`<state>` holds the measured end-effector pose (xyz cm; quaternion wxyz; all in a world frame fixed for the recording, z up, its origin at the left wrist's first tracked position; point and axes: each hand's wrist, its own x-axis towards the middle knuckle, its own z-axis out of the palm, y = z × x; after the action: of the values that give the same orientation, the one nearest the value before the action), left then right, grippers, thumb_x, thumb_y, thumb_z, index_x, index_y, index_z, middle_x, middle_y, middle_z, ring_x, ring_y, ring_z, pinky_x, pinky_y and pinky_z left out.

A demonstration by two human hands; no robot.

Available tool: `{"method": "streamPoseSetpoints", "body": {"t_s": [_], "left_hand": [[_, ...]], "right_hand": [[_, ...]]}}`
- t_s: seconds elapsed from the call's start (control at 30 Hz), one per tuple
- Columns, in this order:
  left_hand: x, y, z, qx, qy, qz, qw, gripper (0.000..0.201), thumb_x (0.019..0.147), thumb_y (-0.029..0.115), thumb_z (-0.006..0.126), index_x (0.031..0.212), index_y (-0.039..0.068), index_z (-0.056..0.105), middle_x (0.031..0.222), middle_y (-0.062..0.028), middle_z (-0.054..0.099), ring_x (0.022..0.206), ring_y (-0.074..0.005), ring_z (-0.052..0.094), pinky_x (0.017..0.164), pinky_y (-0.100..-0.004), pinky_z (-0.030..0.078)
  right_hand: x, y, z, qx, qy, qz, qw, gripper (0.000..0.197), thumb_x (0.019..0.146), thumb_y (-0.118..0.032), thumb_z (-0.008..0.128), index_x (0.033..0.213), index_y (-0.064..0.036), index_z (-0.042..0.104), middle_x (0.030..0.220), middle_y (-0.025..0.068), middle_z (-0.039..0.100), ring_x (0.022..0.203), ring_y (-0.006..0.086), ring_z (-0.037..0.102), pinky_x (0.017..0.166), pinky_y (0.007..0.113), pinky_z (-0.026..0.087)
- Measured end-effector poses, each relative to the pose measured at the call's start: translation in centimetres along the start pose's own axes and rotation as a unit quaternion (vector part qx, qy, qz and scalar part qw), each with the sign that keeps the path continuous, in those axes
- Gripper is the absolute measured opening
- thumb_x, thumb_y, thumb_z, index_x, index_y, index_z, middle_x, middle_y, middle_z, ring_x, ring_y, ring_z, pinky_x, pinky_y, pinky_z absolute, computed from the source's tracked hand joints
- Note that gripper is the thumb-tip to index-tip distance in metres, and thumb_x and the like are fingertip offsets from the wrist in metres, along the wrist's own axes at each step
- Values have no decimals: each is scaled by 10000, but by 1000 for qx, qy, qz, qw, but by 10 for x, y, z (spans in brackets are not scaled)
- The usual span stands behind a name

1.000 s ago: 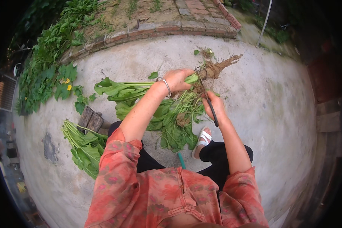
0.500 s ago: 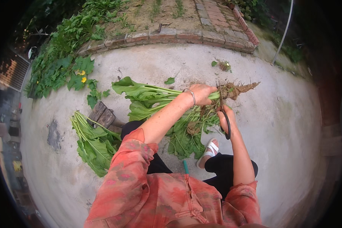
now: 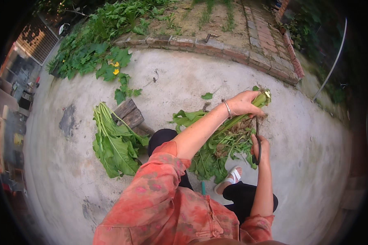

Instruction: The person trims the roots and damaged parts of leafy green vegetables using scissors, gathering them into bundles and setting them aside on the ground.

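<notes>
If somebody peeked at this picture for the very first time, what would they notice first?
Probably the left hand in the middle, gripping a bunch of leafy greens by their pale stalks, with the right hand just below it holding dark scissors. Next, the pile of big green leaves lying on the concrete ground to the left, beside a small wooden stool.

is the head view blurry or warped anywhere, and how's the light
Head view: strong fisheye, the brick edging bows and a black rim rings the frame; soft, even daylight with no hard shadows; the left hand and scissors look fairly sharp, edges smear.
</notes>
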<state>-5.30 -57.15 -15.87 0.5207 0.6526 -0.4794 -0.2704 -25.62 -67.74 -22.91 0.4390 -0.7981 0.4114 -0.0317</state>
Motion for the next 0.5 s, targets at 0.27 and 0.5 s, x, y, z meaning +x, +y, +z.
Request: {"method": "streamPoseSetpoints", "body": {"t_s": [0.27,0.5], "left_hand": [[-25,-11,-47,-177,114,-47,977,326,798,122,731,1042,15,544,771,-13,578,592,-116,573,549,-266,478],[-60,14,-105,-420,126,29,898,365,857,114,672,1173,20,516,751,-2,497,648,-84,501,613,-260,422]], "right_hand": [[16,-1,-53,-402,-63,-25,913,336,809,-309,674,961,-9,674,896,261,658,906,426,629,770,493,496],[10,14,-89,-262,100,-120,952,304,826,-257,671,1001,-10,645,816,234,661,814,367,656,706,430,502]]}}
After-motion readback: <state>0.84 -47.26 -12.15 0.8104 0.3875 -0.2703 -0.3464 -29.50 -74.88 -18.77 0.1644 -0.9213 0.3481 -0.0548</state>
